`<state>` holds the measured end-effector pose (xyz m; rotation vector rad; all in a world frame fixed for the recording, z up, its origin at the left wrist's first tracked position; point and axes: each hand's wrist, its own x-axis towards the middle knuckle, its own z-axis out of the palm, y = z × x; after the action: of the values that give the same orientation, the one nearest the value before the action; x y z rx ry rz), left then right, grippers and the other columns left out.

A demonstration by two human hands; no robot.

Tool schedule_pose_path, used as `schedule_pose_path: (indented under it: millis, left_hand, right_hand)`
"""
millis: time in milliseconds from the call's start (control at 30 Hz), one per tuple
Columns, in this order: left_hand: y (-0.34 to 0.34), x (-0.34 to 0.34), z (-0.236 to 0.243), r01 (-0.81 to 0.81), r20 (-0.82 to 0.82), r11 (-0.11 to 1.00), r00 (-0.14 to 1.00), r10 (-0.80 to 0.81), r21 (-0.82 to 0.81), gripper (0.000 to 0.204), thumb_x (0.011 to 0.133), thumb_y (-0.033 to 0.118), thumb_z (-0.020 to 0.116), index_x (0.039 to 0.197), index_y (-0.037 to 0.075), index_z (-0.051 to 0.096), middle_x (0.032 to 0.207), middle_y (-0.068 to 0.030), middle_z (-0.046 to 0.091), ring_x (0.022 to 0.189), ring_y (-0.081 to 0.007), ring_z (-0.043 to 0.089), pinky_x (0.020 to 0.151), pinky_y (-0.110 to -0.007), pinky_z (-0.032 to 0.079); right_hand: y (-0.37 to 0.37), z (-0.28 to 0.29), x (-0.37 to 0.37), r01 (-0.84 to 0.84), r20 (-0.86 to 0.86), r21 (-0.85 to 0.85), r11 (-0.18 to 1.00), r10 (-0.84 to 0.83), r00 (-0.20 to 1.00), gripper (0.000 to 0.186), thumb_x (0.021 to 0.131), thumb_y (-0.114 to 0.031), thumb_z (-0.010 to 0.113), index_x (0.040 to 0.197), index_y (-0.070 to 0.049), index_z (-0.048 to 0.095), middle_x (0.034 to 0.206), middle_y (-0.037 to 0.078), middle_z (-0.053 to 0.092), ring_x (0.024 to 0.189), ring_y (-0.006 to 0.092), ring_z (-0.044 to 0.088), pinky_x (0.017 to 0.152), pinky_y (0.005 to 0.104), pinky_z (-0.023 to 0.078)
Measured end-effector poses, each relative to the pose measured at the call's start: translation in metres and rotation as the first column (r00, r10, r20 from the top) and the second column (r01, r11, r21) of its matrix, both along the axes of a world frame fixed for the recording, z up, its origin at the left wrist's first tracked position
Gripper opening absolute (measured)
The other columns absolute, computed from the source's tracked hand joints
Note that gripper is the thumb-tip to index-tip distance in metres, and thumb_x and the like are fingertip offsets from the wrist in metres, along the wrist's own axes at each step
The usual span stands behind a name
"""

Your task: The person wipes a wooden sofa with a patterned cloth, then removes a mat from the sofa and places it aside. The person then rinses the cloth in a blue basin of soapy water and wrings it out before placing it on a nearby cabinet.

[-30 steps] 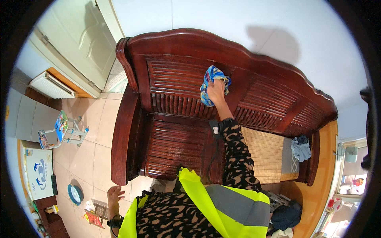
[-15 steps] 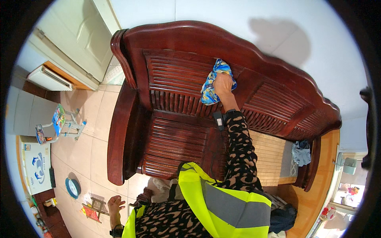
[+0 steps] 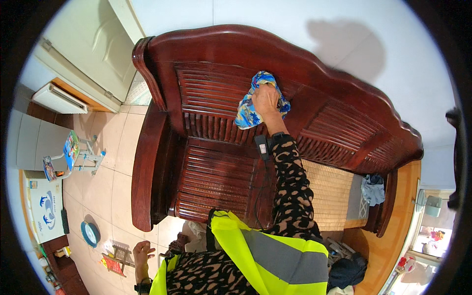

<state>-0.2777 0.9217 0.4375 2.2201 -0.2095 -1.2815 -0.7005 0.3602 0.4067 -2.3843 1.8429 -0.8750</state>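
Observation:
My right hand [image 3: 266, 101] presses a blue patterned cloth [image 3: 249, 109] against the slatted backrest of a dark red wooden bench [image 3: 206, 162]. The arm reaches up in a black patterned sleeve with a small black device strapped at the wrist. My left hand [image 3: 142, 251] hangs low by my side above the tiled floor, fingers loosely apart and holding nothing. A yellow reflective vest covers my chest at the bottom of the view.
A woven mat [image 3: 330, 189] and a grey cloth [image 3: 373, 189] lie on the bench's right end. A small colourful folding chair [image 3: 69, 156] stands on the tiles at left, with a white door [image 3: 93, 44] behind. Small items lie near my feet.
My right hand has slid the cloth along the backrest, first down and then leftward. The view has shifted, bringing the bench nearer the centre. The left hand stays low.

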Motion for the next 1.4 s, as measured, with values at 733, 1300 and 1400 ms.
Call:
schedule_pose_path:
  millis: [733, 1300, 1400]
  left_hand:
    - [-0.041, -0.012, -0.013, 0.164, -0.047, 0.986, 0.986, -0.163, 0.014, 0.026, 0.088, 0.022, 0.066, 0.108, 0.006, 0.062, 0.092, -0.0050, 0.065, 0.075, -0.0195, 0.068, 0.058, -0.032, 0.051]
    - [-0.045, -0.025, -0.012, 0.175, -0.052, 0.983, 0.984, -0.172, 0.055, 0.022, 0.090, 0.021, 0.062, 0.105, 0.005, 0.064, 0.089, -0.0046, 0.064, 0.074, -0.0190, 0.068, 0.059, -0.031, 0.052]
    - [-0.052, -0.031, -0.016, 0.236, -0.070, 0.967, 0.971, -0.231, 0.092, 0.022, 0.090, 0.019, 0.061, 0.106, 0.004, 0.063, 0.089, -0.0056, 0.064, 0.076, -0.0199, 0.068, 0.060, -0.032, 0.051]
  right_hand:
    - [0.019, -0.003, -0.120, 0.296, 0.088, -0.174, 0.939, -0.285, 0.955, 0.019, 0.075, -0.011, 0.059, 0.061, 0.002, 0.060, 0.066, 0.025, 0.059, 0.064, 0.0421, 0.059, 0.060, 0.0497, 0.047]
    - [0.017, -0.032, -0.121, 0.241, -0.300, -0.106, 0.965, -0.262, 0.917, 0.025, 0.073, -0.017, 0.067, 0.052, -0.009, 0.058, 0.058, 0.011, 0.058, 0.064, 0.0331, 0.059, 0.075, 0.0508, 0.045]
    - [0.016, -0.035, -0.123, 0.227, -0.274, -0.145, 0.963, -0.260, 0.926, 0.020, 0.074, -0.017, 0.065, 0.056, -0.009, 0.060, 0.064, 0.012, 0.060, 0.065, 0.0355, 0.060, 0.084, 0.0581, 0.045]
